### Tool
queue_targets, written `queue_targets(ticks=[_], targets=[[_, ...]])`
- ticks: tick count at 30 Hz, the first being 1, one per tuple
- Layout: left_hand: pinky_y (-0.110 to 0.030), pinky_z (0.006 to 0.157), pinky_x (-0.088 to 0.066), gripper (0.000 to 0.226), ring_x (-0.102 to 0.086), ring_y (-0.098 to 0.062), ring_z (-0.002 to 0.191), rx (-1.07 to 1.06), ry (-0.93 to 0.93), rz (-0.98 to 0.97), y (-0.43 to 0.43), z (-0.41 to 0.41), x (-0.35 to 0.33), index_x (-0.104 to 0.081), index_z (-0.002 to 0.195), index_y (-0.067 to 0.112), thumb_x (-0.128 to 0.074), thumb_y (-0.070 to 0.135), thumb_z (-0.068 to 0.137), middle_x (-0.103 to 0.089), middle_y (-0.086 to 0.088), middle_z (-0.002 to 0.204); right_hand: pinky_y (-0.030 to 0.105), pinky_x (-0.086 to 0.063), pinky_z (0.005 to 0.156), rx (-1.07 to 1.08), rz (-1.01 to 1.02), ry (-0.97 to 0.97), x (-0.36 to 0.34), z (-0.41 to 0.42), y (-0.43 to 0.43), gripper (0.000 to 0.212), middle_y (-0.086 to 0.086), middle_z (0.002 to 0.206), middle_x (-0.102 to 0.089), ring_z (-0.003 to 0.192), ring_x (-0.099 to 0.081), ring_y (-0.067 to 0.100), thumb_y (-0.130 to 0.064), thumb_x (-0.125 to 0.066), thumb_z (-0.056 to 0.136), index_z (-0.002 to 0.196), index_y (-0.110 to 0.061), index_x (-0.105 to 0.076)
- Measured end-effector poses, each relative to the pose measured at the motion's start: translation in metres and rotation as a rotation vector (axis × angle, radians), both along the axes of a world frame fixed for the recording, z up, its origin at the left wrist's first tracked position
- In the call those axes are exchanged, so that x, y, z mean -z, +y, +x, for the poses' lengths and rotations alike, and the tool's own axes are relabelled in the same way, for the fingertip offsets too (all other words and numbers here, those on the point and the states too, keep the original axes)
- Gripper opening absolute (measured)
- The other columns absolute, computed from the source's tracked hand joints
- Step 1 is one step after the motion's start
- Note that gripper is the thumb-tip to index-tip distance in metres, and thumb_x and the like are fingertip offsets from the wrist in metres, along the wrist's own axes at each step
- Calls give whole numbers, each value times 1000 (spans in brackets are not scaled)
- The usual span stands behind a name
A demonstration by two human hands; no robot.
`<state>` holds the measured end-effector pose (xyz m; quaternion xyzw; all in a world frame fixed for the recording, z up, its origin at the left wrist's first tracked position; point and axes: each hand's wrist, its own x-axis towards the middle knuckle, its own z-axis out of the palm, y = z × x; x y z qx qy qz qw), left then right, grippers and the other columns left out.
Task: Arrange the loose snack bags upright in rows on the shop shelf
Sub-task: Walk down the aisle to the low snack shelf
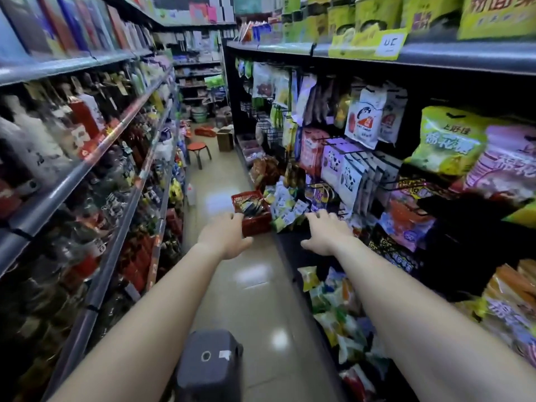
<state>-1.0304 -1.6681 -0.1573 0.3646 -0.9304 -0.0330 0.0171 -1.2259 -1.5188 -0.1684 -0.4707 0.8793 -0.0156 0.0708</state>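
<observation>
Both my arms reach forward down a shop aisle. My left hand [223, 237] hovers just in front of a red plastic basket [255, 220] that holds dark snack packets, fingers spread, holding nothing. My right hand [326, 232] is stretched out with straight fingers over the dark shelf edge [285, 242], close to a loose heap of small white, blue and yellow snack bags [285, 203]. It holds nothing. More loose bags [333, 306] lie jumbled on the lower shelf under my right forearm.
Shelves of bottles [72, 146] line the left. Hanging snack bags [362, 120] on hooks fill the right rack. A grey stool [208, 364] stands on the floor below me. Farther down the aisle are a red stool [198, 147] and a cardboard box [224, 137].
</observation>
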Motion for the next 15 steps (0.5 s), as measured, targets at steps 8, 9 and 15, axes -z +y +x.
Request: queue_targets(ticks=[8,9,15], targets=[[-48,90,-48,65,-52,-31,115,179,-51,45,-140,-110,21,-41,136,17,-52,56,84,-48,-8,131,52,-41,101,181,32,-79,25,-80,-102,74,13,147,-34,133,-35,38,-51,-62,83,143,-17,-34],[-48,91,-48,65,-51,-31,116,201,-57,49,-153,-126,23,-41,136,17,-52,55,84,-47,-8,132,51,-41,101,204,26,-84,28,-89,-111,76,13,147,-33,134,-34,38,-51,-62,83,144,-18,-33],[-47,86,-50,62,-51,-30,111,323,-136,106,-193,-220,51,-43,130,16,-52,57,85,-47,-8,128,47,-45,93,328,70,-131,58,-145,-136,74,12,145,-35,130,-38,36,-54,-60,82,143,-21,-33]])
